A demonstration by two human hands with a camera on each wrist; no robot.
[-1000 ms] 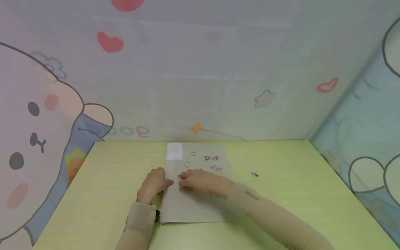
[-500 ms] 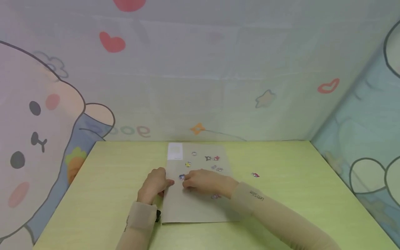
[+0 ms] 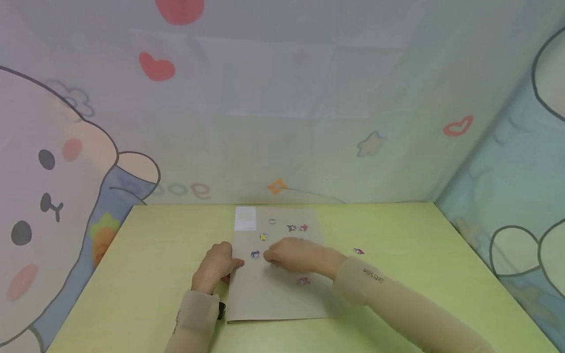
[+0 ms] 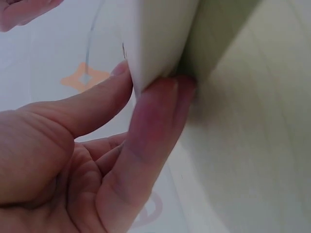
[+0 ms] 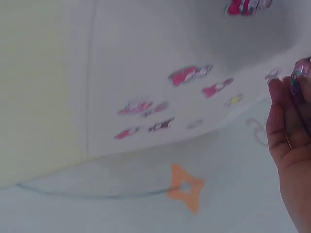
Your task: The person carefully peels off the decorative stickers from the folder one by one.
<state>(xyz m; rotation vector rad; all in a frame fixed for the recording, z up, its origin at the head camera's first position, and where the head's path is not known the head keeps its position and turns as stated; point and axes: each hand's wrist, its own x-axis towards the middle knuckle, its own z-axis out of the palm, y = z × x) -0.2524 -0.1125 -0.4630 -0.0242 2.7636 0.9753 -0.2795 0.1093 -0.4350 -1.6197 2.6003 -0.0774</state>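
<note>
A grey, folder-like sheet [image 3: 265, 299] lies on the table with several small cartoon stickers on it. My left hand [image 3: 215, 267] pinches its left edge, thumb on top and fingers [image 4: 150, 111] underneath. Above the middle of the sheet, my right hand [image 3: 297, 255] pinches a small shiny sticker [image 5: 297, 75] between its fingertips. A blue-purple sticker [image 3: 255, 255] lies just left of those fingertips, with a yellow sticker [image 3: 263, 237] farther back. A pink sticker [image 3: 303, 281] lies nearer the front. My right hand hides part of the sheet.
One loose red sticker [image 3: 358, 251] lies on the yellow-green table [image 3: 397, 274] right of the sheet. A white label [image 3: 245, 218] sits at the sheet's far left corner. Cartoon-printed cloth [image 3: 273, 122] stands behind the table and at its sides.
My right hand has moved rightward, off the blue-purple sticker, which now shows whole. The pink sticker near the front shows more fully. My left hand has stayed at the sheet's edge.
</note>
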